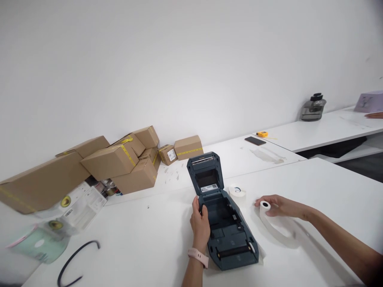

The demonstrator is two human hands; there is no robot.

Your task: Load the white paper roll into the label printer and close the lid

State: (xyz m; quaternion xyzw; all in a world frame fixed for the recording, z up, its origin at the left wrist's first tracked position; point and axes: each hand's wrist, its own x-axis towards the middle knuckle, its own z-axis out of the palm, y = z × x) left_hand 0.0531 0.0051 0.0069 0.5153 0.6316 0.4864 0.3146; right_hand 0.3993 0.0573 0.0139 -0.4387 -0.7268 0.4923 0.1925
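Observation:
A dark blue label printer (227, 231) lies on the white table (143, 243) with its lid swung up and its roll bay bare. My left hand (200, 224) grips the printer's left edge, fingers curled over the rim. To the right, my right hand (279, 206) rests on a small white label roll (265, 206), fingers closed around it; a strip of labels (277, 231) trails from it in a loop on the table. A second white roll (237, 191) sits just behind the printer's right side.
Several cardboard boxes (113, 161) are piled at the back left, with plastic bags (60, 223) and a black cable (74, 257) in front. A phone (255, 140) and yellow tape measure (262, 134) lie farther back. Another person's hand (375, 115) shows at far right.

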